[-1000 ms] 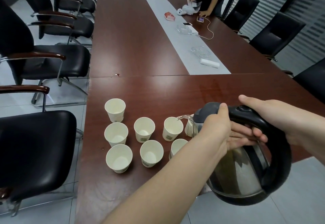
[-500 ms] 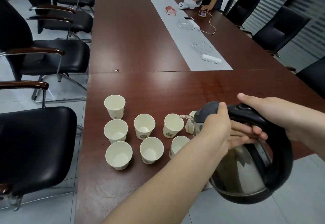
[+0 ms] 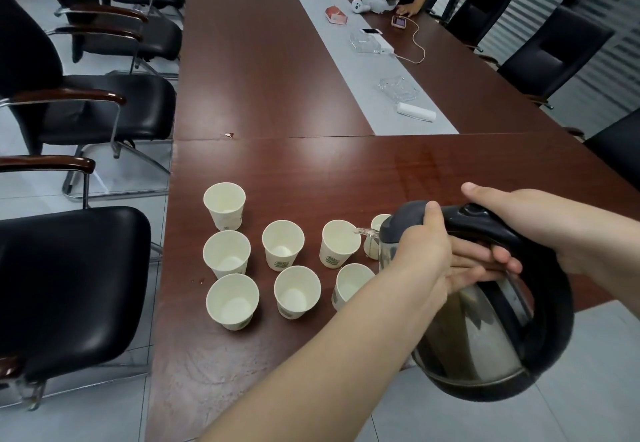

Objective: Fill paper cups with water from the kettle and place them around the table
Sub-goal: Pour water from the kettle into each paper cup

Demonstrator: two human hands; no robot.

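Our right grip (image 3: 554,230) clamps the kettle (image 3: 485,337) handle, lower right. Our left grip (image 3: 426,254) presses flat on its lid. The spout tips over a paper cup (image 3: 337,240) on the counter (image 3: 277,102). Our forearm overlaps a second cup (image 3: 349,285), and a black chair (image 3: 69,285) stands left.

Glossy wood table (image 3: 277,70), shiny steel kettle (image 3: 485,334), paper cups (image 3: 227,256)

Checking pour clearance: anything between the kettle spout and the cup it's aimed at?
Nothing visible. The kettle spout hangs right at the rim of the target cup, with only the water stream between them. A neighbouring cup stands just beyond the spout, not in the path.
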